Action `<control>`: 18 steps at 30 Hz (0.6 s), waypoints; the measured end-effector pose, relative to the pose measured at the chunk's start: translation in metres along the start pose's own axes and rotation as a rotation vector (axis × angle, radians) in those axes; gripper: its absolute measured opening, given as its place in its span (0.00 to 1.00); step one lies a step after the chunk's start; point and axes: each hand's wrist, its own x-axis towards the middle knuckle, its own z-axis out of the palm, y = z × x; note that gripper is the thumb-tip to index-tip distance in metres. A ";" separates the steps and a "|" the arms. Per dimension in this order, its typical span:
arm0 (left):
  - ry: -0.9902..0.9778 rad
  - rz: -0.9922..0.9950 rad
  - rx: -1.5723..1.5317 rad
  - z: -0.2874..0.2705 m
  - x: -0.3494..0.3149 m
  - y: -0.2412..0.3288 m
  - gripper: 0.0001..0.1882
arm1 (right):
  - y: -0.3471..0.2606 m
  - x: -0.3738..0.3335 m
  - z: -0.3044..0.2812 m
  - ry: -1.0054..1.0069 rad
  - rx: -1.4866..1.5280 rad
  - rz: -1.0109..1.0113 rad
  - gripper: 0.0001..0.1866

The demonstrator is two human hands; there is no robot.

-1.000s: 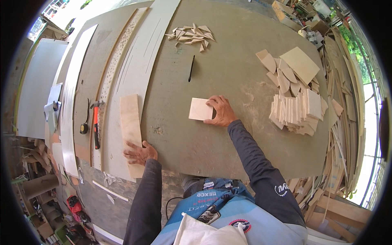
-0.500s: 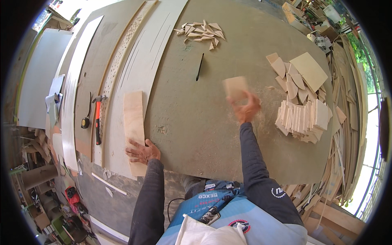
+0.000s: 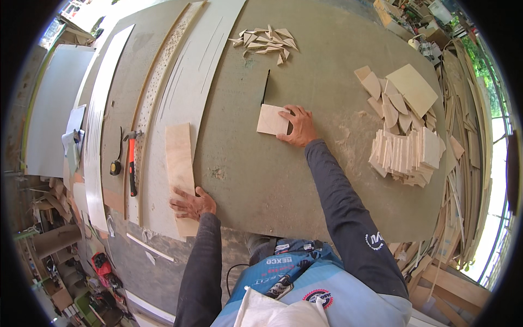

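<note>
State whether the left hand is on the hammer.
No, the left hand rests on the long wooden strip, while the hammer lies apart, farther left.

Right grip (image 3: 301,127) holds wood square (image 3: 271,119); left grip (image 3: 198,204) on plank (image 3: 180,155).

One held block (image 3: 271,119), one hammer (image 3: 132,166), one tape measure (image 3: 115,168)
</note>
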 end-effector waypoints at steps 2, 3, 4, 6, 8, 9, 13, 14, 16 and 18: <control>-0.006 0.001 0.001 0.004 0.002 -0.002 0.49 | 0.003 0.002 0.000 -0.023 0.006 -0.002 0.41; -0.010 -0.001 0.006 0.002 0.002 -0.002 0.49 | 0.003 0.002 -0.001 -0.036 0.008 0.005 0.42; -0.015 -0.003 0.010 0.000 0.001 -0.001 0.49 | 0.003 0.003 -0.001 -0.050 0.010 0.013 0.42; -0.022 -0.008 0.018 -0.001 0.002 -0.001 0.49 | 0.005 0.003 0.000 -0.052 0.017 0.017 0.43; -0.029 -0.014 0.027 0.001 0.002 0.000 0.49 | 0.006 0.003 0.001 -0.057 0.021 0.026 0.43; -0.022 -0.010 0.026 0.001 0.002 -0.001 0.49 | 0.004 0.004 -0.002 -0.062 0.022 0.033 0.43; -0.005 -0.003 0.021 0.001 0.001 -0.002 0.49 | 0.004 0.007 -0.003 -0.076 0.016 0.046 0.43; -0.004 -0.004 0.019 0.000 0.001 -0.001 0.49 | 0.004 0.007 -0.003 -0.075 0.014 0.048 0.43; -0.009 -0.003 0.027 0.000 0.001 -0.001 0.49 | 0.004 0.008 -0.004 -0.075 0.011 0.051 0.43; -0.011 -0.003 0.028 -0.001 0.001 -0.001 0.48 | 0.004 0.009 -0.004 -0.080 0.012 0.052 0.43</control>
